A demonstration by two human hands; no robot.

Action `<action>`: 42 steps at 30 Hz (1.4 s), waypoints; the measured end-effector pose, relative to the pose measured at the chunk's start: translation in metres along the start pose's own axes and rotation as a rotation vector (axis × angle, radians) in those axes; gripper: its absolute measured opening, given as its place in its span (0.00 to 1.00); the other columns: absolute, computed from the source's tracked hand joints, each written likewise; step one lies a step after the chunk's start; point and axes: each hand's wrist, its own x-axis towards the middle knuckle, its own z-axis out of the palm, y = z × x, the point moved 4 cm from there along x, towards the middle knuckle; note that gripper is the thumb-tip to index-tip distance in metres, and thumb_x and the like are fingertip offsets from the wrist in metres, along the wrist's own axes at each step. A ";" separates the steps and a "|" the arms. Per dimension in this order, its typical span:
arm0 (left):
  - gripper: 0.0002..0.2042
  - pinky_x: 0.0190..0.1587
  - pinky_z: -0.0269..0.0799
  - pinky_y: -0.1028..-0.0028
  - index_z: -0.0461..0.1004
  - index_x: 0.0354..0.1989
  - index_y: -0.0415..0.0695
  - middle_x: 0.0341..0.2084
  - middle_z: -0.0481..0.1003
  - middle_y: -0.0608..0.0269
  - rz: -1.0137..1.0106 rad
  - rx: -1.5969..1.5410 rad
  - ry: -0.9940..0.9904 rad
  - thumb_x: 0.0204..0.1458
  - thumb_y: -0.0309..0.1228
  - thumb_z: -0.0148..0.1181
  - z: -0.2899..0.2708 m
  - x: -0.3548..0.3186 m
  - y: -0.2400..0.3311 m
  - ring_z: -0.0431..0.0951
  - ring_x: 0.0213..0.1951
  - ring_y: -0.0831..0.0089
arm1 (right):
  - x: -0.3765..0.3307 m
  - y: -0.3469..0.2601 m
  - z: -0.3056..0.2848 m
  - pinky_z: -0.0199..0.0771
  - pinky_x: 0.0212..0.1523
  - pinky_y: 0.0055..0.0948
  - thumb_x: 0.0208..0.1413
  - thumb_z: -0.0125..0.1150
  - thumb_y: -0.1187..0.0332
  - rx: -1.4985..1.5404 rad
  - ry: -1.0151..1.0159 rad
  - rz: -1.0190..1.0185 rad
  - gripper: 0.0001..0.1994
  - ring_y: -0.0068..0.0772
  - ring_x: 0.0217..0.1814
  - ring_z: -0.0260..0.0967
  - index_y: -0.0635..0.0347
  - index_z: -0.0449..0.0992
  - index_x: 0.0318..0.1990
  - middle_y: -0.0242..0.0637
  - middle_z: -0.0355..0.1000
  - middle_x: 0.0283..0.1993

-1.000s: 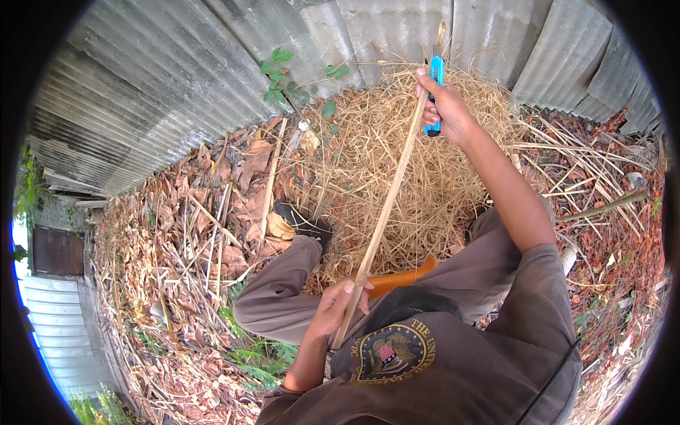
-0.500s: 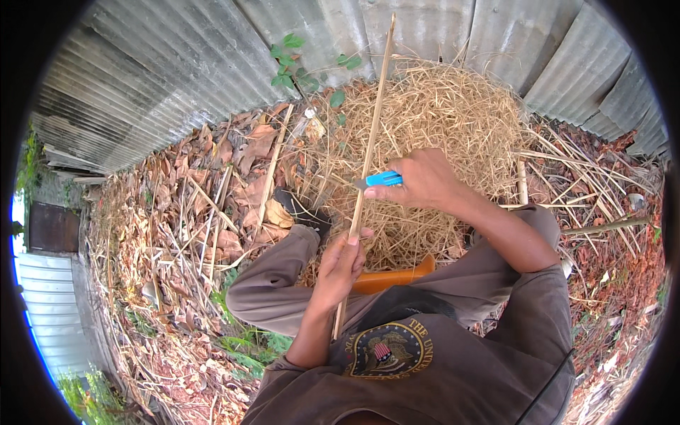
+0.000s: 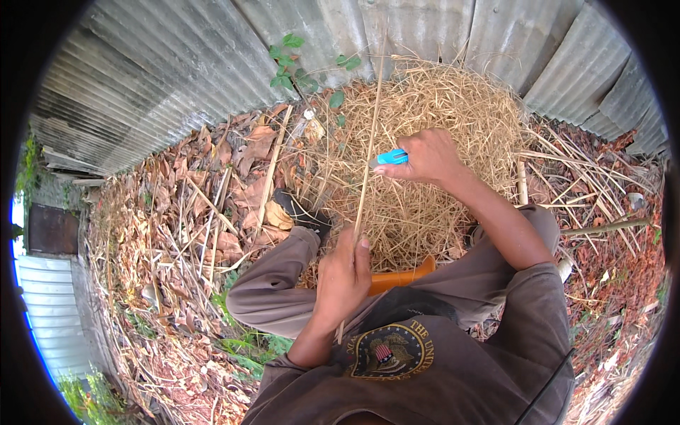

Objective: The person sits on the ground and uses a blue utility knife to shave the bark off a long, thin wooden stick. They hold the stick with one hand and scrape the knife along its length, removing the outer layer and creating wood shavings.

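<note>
A long, pale wooden strip, perhaps bamboo (image 3: 366,188), slants up from my lap toward the metal wall, its narrow edge facing up. Closed around its lower part is my left hand (image 3: 343,280), back of the hand upward; the strip's short lower end shows below the wrist. My right hand (image 3: 431,157) grips a blue utility knife (image 3: 392,157) with the thumb stretched along it. The knife's short blade points left and meets the strip, or lies very close to it, above its middle. Pale straw shavings (image 3: 453,120) are heaped beneath.
Corrugated metal sheets (image 3: 425,35) form a wall ahead. An orange object (image 3: 402,275) lies between my bent legs. Dry leaves (image 3: 241,191) and loose sticks cover the left ground; more thin strips (image 3: 567,166) lie right. A small green plant (image 3: 285,62) grows at the wall.
The strip has turned from its broad face to its narrow edge. My left hand has rolled over with it. The knife has moved slightly farther up the strip.
</note>
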 end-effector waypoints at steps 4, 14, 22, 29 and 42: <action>0.12 0.22 0.65 0.56 0.64 0.45 0.37 0.16 0.70 0.46 -0.005 0.056 -0.042 0.59 0.33 0.51 -0.004 0.000 0.004 0.74 0.21 0.46 | 0.006 0.003 -0.008 0.63 0.14 0.35 0.39 0.40 0.19 -0.014 0.024 -0.024 0.42 0.36 0.11 0.66 0.55 0.74 0.14 0.35 0.63 0.08; 0.16 0.17 0.65 0.62 0.63 0.46 0.36 0.11 0.68 0.52 -0.042 -0.017 -0.217 0.57 0.35 0.55 -0.008 -0.053 0.008 0.74 0.15 0.52 | 0.025 0.096 -0.012 0.67 0.20 0.41 0.45 0.35 0.21 -0.037 0.024 0.376 0.44 0.37 0.18 0.69 0.59 0.73 0.14 0.37 0.66 0.11; 0.16 0.25 0.67 0.70 0.68 0.48 0.37 0.15 0.70 0.59 -0.212 -0.208 -0.530 0.61 0.38 0.50 -0.031 -0.119 -0.005 0.72 0.18 0.66 | -0.024 0.281 -0.040 0.69 0.44 0.50 0.46 0.33 0.22 0.010 0.193 1.058 0.49 0.52 0.42 0.74 0.68 0.79 0.30 0.59 0.75 0.33; 0.21 0.18 0.55 0.83 0.67 0.49 0.36 0.13 0.58 0.72 -0.417 -0.825 -0.273 0.67 0.41 0.32 -0.011 -0.086 -0.058 0.57 0.14 0.85 | 0.010 0.135 -0.014 0.66 0.23 0.40 0.46 0.32 0.21 0.181 -0.080 0.674 0.45 0.35 0.20 0.68 0.60 0.70 0.13 0.37 0.63 0.13; 0.10 0.15 0.51 0.82 0.69 0.41 0.40 0.12 0.58 0.73 -0.288 -0.739 -0.104 0.62 0.35 0.49 0.021 0.012 -0.030 0.56 0.13 0.86 | -0.023 -0.053 -0.007 0.66 0.18 0.40 0.43 0.48 0.25 0.162 -0.296 0.012 0.37 0.45 0.15 0.68 0.55 0.73 0.14 0.41 0.67 0.12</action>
